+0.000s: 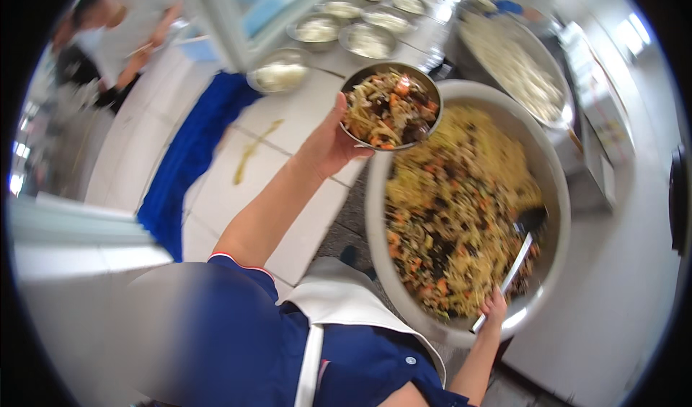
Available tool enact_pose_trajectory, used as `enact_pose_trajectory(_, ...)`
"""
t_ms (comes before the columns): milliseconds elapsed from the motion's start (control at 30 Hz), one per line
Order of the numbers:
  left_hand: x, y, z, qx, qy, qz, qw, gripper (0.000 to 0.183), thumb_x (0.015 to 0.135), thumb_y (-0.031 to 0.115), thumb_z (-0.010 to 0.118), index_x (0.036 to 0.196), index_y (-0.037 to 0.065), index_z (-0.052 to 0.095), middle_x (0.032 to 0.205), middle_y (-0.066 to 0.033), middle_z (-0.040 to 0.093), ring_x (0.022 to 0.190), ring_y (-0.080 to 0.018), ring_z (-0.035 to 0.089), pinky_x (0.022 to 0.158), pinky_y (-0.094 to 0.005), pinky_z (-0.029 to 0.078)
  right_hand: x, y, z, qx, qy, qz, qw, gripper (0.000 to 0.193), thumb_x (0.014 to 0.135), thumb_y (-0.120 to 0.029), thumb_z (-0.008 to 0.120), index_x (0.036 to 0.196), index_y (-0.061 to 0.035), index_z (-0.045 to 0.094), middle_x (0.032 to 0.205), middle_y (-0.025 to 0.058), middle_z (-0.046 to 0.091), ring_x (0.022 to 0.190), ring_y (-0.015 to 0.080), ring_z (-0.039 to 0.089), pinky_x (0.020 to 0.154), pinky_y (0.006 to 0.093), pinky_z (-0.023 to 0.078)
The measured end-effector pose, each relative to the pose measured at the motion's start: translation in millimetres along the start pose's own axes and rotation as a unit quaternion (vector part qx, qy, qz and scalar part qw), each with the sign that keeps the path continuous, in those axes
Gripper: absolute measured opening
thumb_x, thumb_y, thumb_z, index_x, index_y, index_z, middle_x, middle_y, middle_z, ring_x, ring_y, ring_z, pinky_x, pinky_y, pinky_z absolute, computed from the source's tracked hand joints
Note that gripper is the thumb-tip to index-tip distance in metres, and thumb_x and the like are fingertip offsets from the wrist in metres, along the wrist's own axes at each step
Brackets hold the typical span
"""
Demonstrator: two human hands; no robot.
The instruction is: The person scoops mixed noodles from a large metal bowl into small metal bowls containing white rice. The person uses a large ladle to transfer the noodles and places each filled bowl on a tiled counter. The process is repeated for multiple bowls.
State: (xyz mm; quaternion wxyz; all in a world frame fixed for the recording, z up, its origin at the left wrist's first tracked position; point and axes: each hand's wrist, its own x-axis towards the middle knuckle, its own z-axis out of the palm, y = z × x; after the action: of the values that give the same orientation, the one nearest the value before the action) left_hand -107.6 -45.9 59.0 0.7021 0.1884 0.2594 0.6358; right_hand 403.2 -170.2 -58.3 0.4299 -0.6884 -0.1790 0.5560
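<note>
My left hand (335,144) is closed round the side of a round metal bowl (437,97), thumb at its rim. Shredded vegetables with orange and dark pieces (389,108) fill the bowl. It is held up by the left edge of a large metal basin (559,191). A mix of yellow strands, dark bits and orange bits (461,212) lies heaped in the basin. Over the basin's near right side, my right hand (494,307) grips the handle of a metal ladle (517,263). The ladle's dark head rests on the food near the right wall.
Several metal bowls of white food (367,41) stand on the white tiled surface (245,183). A blue cloth (191,155) lies at left. Behind the basin is a long metal tub (519,68) of pale food, with a person's blue-gloved hand (510,7) above. More people (137,25) are far left.
</note>
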Motion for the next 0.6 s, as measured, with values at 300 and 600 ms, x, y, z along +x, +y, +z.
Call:
enact_pose_trajectory(300, -164, 231, -196, 0.172, 0.321, 0.232, 0.902, 0.054, 0.088, 0.048, 0.043, 0.126, 0.009, 0.041, 0.122, -0.0122, 0.049, 0.107, -0.0269, 0.052, 0.076, -0.0409, 0.053, 55, 3, 2, -0.185, 0.037, 0.039, 0.981, 0.023, 0.085, -0.02, 0.05, 0.068, -0.0096, 0.038, 0.049, 0.0024, 0.04, 0.036, 0.0144, 0.037, 0.033, 0.0279, 0.033)
enact_pose_trajectory(600, -115, 276, -350, 0.187, 0.36, 0.248, 0.88, 0.052, 0.082, 0.034, 0.059, 0.12, 0.001, 0.044, 0.113, -0.0137, 0.054, 0.094, -0.0245, 0.058, 0.07, -0.0336, 0.054, 120, -74, 69, -0.357, 0.236, -0.102, 0.898, 0.03, 0.078, -0.021, 0.05, 0.101, -0.0022, 0.05, 0.072, 0.014, 0.057, 0.05, 0.0255, 0.056, 0.042, 0.0373, 0.044)
